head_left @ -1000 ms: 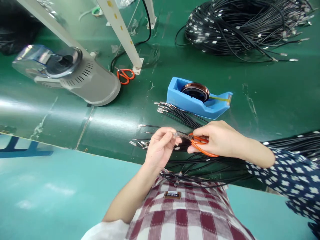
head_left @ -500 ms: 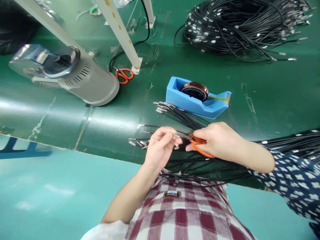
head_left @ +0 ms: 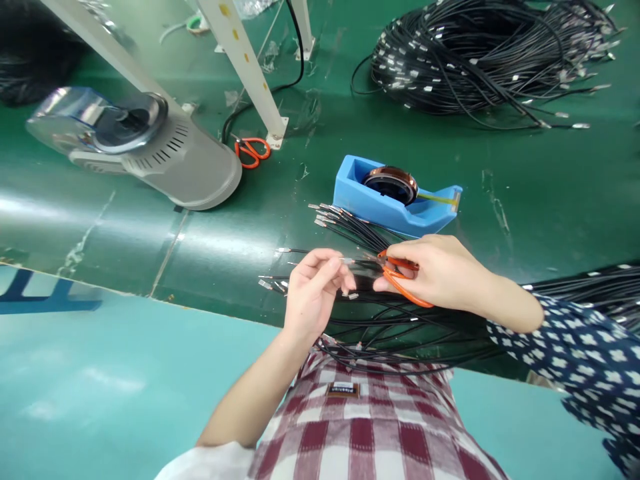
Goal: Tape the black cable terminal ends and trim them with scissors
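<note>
My left hand [head_left: 316,283] is closed in a pinch on the end of a thin black cable [head_left: 364,265], whose pale tip shows at the fingertips. Facing it, my right hand [head_left: 440,272] is wrapped round the orange handles of a pair of scissors [head_left: 400,277]. The scissor blades point left and lie close to the cable; whether they touch it I cannot tell. Beneath both hands spreads a bundle of black cables [head_left: 400,330] with small metal ends. More cable ends [head_left: 330,217] lie just beyond, beside a blue tape dispenser [head_left: 375,205].
A large coil of black cables [head_left: 450,80] lies at the far right. On the left stand a grey machine [head_left: 195,167] and white metal legs [head_left: 250,73]. A second pair of orange-handled scissors [head_left: 253,153] rests by one leg. The green table's front edge [head_left: 200,311] runs near me.
My left hand has shifted slightly left and away from the scissors, exposing more of the cable between the hands. The scissors stay in my right hand, turned slightly.
</note>
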Demonstrator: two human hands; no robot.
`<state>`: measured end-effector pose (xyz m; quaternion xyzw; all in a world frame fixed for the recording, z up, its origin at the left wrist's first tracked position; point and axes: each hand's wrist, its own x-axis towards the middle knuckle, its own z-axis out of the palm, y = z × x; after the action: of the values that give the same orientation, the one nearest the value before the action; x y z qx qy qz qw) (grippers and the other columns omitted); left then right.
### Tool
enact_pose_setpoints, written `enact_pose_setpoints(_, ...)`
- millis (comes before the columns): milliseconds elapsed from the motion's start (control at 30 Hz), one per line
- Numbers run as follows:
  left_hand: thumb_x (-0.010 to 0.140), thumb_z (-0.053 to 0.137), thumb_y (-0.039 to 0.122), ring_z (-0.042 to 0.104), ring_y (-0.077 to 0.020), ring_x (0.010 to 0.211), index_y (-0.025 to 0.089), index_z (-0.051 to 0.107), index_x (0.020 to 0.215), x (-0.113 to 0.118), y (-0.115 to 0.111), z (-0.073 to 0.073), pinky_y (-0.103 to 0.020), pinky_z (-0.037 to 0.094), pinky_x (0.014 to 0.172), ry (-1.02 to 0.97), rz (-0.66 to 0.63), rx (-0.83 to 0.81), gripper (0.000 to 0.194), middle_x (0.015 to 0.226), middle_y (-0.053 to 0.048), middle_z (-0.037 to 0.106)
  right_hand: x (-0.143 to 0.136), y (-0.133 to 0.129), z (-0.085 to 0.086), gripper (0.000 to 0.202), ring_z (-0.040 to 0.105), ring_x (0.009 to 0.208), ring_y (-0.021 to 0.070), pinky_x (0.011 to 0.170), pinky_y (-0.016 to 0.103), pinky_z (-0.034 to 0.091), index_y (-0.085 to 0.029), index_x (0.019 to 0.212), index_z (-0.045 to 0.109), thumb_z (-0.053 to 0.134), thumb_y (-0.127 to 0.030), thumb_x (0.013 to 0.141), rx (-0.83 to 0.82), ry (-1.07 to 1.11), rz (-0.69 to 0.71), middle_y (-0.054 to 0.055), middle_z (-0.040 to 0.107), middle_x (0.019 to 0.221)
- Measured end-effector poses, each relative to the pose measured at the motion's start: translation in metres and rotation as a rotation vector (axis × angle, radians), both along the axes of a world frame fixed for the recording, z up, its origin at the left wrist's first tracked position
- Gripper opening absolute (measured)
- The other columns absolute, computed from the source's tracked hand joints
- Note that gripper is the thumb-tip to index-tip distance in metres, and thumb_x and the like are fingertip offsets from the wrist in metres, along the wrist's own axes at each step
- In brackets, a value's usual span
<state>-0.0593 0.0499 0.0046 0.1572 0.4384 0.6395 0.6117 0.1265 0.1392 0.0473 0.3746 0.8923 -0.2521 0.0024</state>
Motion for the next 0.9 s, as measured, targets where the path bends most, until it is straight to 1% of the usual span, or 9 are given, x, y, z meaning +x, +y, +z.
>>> enact_pose_setpoints(67,0.074,0.08,0.025,0.06,-0.0104,0.051,0.014,0.065,0.081,-0.0006,-0.0004,-0.0017,-0.02,0.044,0.049,0.008,-0.004,0.004,0.019,0.062,0.001,0.063,-0.0014,0.002,0.0012,0.046,0.039,0.052,0.0115,0.053,0.026,0.021,-0.021,0.064,0.052,0.052,-0.062,0.086,0.042,-0.026,0.037,-0.002,0.056,0.057)
enact_pose_setpoints(200,0.074,0.08,0.026,0.06,-0.0095,0.052,0.014,0.066,0.082,-0.0015,-0.0013,-0.0047,-0.02,0.045,0.052,0.018,-0.013,0.026,0.02,0.063,0.001,0.063,-0.0027,0.0052,0.0019,0.052,0.037,0.05,0.0115,0.052,0.027,0.019,-0.021,0.062,0.053,0.051,-0.068,0.085,0.063,-0.057,0.098,-0.002,0.054,0.053)
enact_pose_setpoints(367,0.075,0.08,0.026,0.059,-0.0099,0.054,0.015,0.067,0.082,-0.0022,-0.0015,-0.0055,-0.021,0.047,0.054,0.015,-0.03,0.043,0.018,0.064,0.001,0.063,-0.0057,0.0065,0.0037,0.052,0.034,0.047,0.0103,0.05,0.027,0.017,-0.02,0.059,0.055,0.055,-0.066,0.083,0.028,-0.067,0.111,-0.003,0.05,0.049)
enact_pose_setpoints(533,0.075,0.08,0.027,0.059,-0.0103,0.054,0.015,0.067,0.082,-0.0023,-0.0017,-0.0057,-0.022,0.046,0.054,0.01,-0.041,0.054,0.019,0.063,0.001,0.062,-0.0087,0.0063,0.0044,0.056,0.033,0.045,0.0099,0.049,0.026,0.017,-0.021,0.058,0.055,0.054,-0.072,0.081,-0.033,-0.088,0.108,-0.005,0.044,0.046)
enact_pose_setpoints(700,0.074,0.081,0.028,0.058,-0.0102,0.052,0.016,0.066,0.08,-0.0006,-0.0027,-0.0058,-0.023,0.046,0.053,0.006,-0.03,0.058,0.021,0.062,0.002,0.061,-0.008,0.006,0.0061,0.054,0.032,0.045,0.0104,0.05,0.027,0.016,-0.021,0.058,0.056,0.054,-0.069,0.083,0.032,-0.1,0.152,-0.003,0.048,0.046)
enact_pose_setpoints(833,0.074,0.081,0.029,0.058,-0.0105,0.052,0.016,0.066,0.079,0.001,-0.0026,-0.0063,-0.023,0.047,0.053,-0.013,-0.042,0.079,0.021,0.06,0.002,0.06,-0.008,0.0051,0.0043,0.057,0.029,0.045,0.0102,0.049,0.027,0.017,-0.02,0.057,0.055,0.053,-0.07,0.083,0.018,-0.117,0.185,-0.003,0.048,0.047)
enact_pose_setpoints(900,0.075,0.08,0.029,0.059,-0.0108,0.052,0.016,0.066,0.079,0.0021,-0.0022,-0.0077,-0.023,0.047,0.053,-0.023,-0.052,0.09,0.02,0.061,0.002,0.06,-0.0091,0.0043,0.0035,0.055,0.03,0.045,0.0103,0.049,0.026,0.017,-0.02,0.057,0.056,0.055,-0.068,0.084,0.009,-0.136,0.19,-0.003,0.049,0.048)
